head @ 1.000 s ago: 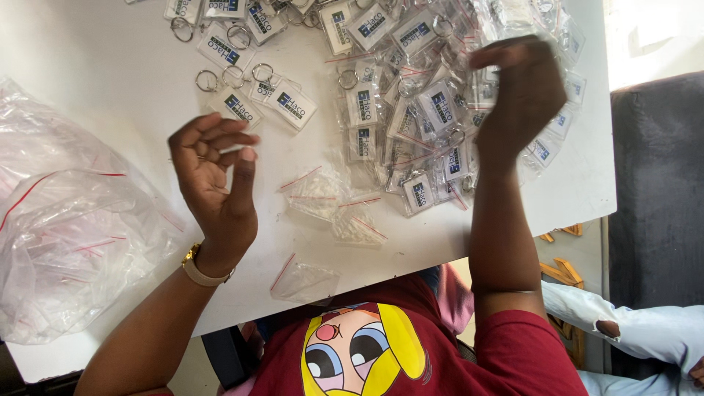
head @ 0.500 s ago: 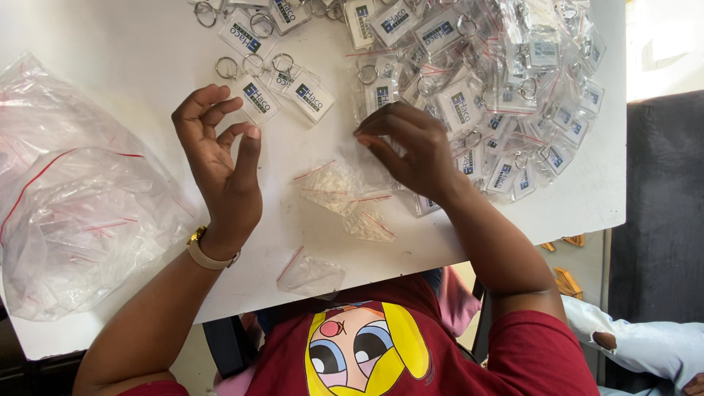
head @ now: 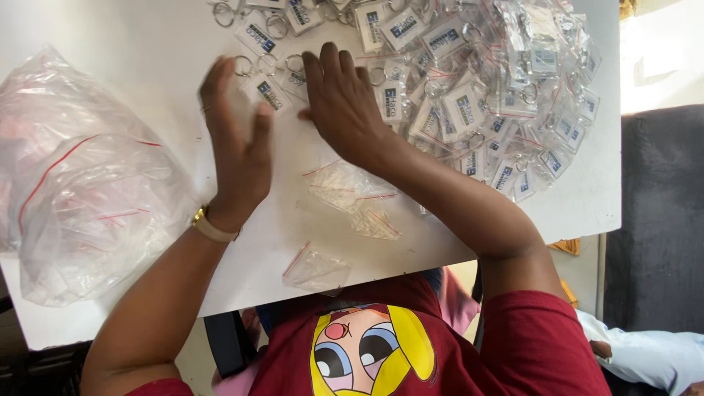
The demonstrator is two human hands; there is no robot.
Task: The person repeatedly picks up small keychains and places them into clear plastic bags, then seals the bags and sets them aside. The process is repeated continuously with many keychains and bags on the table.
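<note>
Lying flat and palm-down on the white counter [head: 110, 44], the right hand [head: 345, 103] is open, its fingers spread and pointing away from the person, the fingertips touching loose key tags near [head: 293, 73]. The left hand [head: 235, 139] stands just beside it, also open and empty, on edge with the fingers up and the thumb apart. Between and just beyond the two hands lies one key tag [head: 265, 94], a clear rectangle with a blue and white insert; its long axis runs diagonally, its ring [head: 243, 66] at the far left end. A heap of bagged tags [head: 506, 95] fills the counter to the right. Small empty zip bags [head: 352, 194] lie near the right wrist, and a big crumpled bag [head: 88, 198] sits at the left.
</note>
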